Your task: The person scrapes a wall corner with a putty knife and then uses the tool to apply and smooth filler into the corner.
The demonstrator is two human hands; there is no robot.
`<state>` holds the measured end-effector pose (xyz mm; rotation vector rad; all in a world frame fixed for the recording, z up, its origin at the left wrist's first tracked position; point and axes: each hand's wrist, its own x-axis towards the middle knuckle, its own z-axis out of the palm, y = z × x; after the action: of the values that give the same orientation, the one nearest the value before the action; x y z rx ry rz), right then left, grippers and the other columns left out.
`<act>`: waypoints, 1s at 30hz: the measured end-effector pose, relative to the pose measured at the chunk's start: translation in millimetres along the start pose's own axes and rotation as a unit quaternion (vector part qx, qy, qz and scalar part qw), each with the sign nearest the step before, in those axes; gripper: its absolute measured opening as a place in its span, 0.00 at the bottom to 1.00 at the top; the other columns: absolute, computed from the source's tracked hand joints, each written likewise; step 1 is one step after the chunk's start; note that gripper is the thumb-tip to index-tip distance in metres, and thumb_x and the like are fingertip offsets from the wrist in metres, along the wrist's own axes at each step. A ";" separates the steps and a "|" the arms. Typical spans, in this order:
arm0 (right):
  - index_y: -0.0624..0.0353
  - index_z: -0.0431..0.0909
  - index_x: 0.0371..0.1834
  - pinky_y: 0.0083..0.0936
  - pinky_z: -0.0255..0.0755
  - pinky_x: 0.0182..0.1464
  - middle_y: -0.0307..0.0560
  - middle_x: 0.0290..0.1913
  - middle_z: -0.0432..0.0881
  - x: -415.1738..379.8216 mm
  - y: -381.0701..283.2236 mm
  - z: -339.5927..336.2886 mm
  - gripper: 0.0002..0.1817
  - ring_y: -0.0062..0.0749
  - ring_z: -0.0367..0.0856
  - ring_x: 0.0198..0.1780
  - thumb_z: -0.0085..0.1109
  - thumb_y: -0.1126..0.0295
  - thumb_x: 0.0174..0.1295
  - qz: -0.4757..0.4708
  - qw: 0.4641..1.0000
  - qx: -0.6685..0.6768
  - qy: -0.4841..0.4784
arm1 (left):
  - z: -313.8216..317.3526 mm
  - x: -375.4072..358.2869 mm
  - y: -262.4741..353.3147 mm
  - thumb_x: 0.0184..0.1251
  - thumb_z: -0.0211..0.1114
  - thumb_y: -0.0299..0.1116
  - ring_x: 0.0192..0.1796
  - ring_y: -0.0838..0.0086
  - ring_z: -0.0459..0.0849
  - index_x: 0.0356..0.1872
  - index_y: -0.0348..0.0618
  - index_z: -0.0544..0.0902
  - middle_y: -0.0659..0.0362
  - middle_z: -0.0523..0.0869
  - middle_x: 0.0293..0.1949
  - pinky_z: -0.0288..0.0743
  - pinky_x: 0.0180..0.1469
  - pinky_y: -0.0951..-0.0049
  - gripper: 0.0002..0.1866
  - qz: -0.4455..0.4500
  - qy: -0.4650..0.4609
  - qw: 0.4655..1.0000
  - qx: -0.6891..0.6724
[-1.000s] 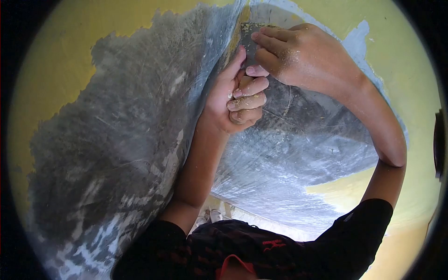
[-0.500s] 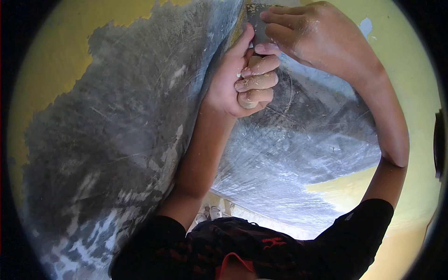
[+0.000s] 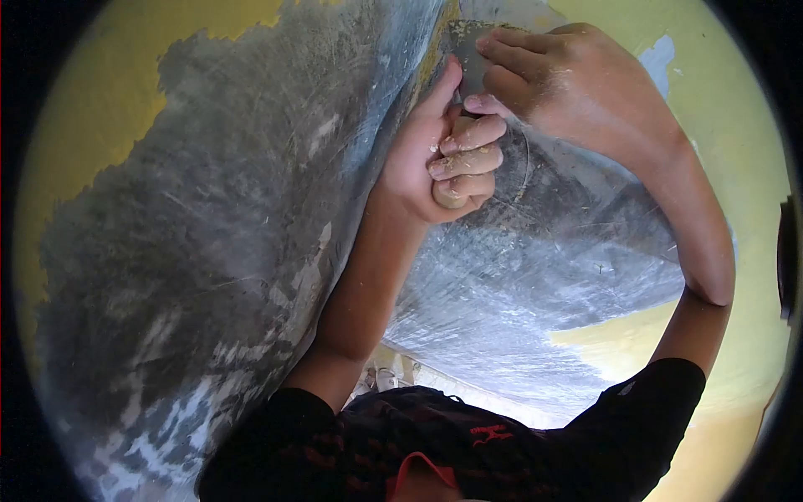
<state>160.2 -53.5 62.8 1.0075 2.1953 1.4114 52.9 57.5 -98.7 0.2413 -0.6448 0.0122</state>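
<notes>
Near the top centre, my left hand (image 3: 456, 159) is wrapped round the handle of a scraper, with its thumb pointing up along the tool. The handle is mostly hidden by the fingers. Above the fist, the scraper's flat grey blade (image 3: 470, 69) lies at the corner where two wall faces meet, with crumbs along its top edge. My right hand (image 3: 556, 77) rests its fingertips on the right side of the blade. Pale dust and crumbs cling to both hands.
A grey wall face (image 3: 209, 184) with yellow paint (image 3: 92, 109) round it fills the left. Another grey face (image 3: 519, 259) lies to the right, bordered by yellow wall (image 3: 728, 109). A dark object (image 3: 787, 259) stands at the right edge. Feet show far below.
Both hands and the scraper have shifted slightly down in the view. More of the wall above the blade shows.
</notes>
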 end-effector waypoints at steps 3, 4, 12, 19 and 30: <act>0.62 0.82 0.32 0.32 0.90 0.46 0.49 0.54 0.93 0.4 3.0 -0.4 0.07 0.37 0.93 0.59 0.71 0.73 0.56 -0.046 0.998 -0.023 0.028 | -2.3 -0.2 0.0 0.85 0.44 0.72 0.10 0.85 0.64 0.36 0.51 0.77 0.70 0.65 0.15 0.50 0.10 0.81 0.34 0.006 0.004 1.000 -0.012; 0.62 0.83 0.33 0.32 0.90 0.47 0.49 0.53 0.93 -0.3 1.2 2.0 0.07 0.37 0.93 0.59 0.71 0.73 0.56 -0.031 0.999 0.003 0.019 | -4.8 -0.8 0.3 0.85 0.44 0.72 0.11 0.84 0.64 0.36 0.51 0.77 0.70 0.65 0.15 0.50 0.10 0.81 0.34 0.008 0.004 1.000 -0.024; 0.55 0.86 0.28 0.35 0.85 0.35 0.42 0.30 0.86 0.6 6.4 7.3 0.05 0.37 0.92 0.37 0.70 0.68 0.58 -0.046 0.995 0.000 0.089 | -4.8 2.8 5.7 0.88 0.42 0.69 0.11 0.82 0.64 0.41 0.47 0.82 0.69 0.66 0.17 0.48 0.11 0.79 0.35 -0.006 -0.035 0.999 -0.024; 0.63 0.86 0.35 0.30 0.88 0.43 0.49 0.50 0.93 -0.3 -9.1 8.8 0.09 0.37 0.94 0.56 0.69 0.67 0.61 -0.060 0.998 0.003 0.013 | -20.6 -9.2 -5.9 0.86 0.39 0.72 0.14 0.84 0.66 0.42 0.48 0.81 0.69 0.65 0.18 0.54 0.16 0.79 0.36 -0.028 -0.064 0.997 -0.043; 0.57 0.90 0.34 0.33 0.88 0.37 0.46 0.38 0.93 -29.5 -22.3 -0.3 0.05 0.38 0.94 0.38 0.70 0.70 0.59 0.059 0.993 0.010 0.102 | -8.1 4.5 -13.2 0.83 0.38 0.77 0.09 0.80 0.59 0.35 0.53 0.76 0.67 0.63 0.15 0.49 0.11 0.77 0.37 0.006 0.014 0.999 0.035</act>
<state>171.9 -80.5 40.5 1.0561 2.3319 1.6126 62.5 46.2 -105.1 0.3038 -0.6185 0.0485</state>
